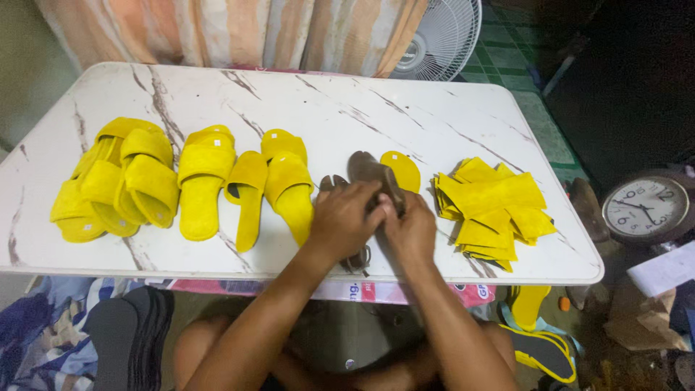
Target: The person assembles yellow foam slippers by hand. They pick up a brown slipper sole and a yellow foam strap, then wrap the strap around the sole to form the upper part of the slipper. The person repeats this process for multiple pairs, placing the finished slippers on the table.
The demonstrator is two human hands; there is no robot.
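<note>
My left hand (346,219) and my right hand (410,230) both grip a dark brown shoe form (368,170) near the front middle of the white marble-patterned table (326,108). A yellow insole (402,171) lies just behind the form. Scissor handles show under my left hand at the table's edge. To the left lie yellow slippers (204,179) in a row, with a pile of several more (116,177) at the far left. A stack of yellow cut fabric pieces (492,210) sits to the right of my right hand.
A white fan (441,36) stands behind the table next to a striped curtain. A round wall clock (648,208) lies on the floor at right. Black soles (130,333) are stacked at lower left; a yellow sole (539,347) lies at lower right.
</note>
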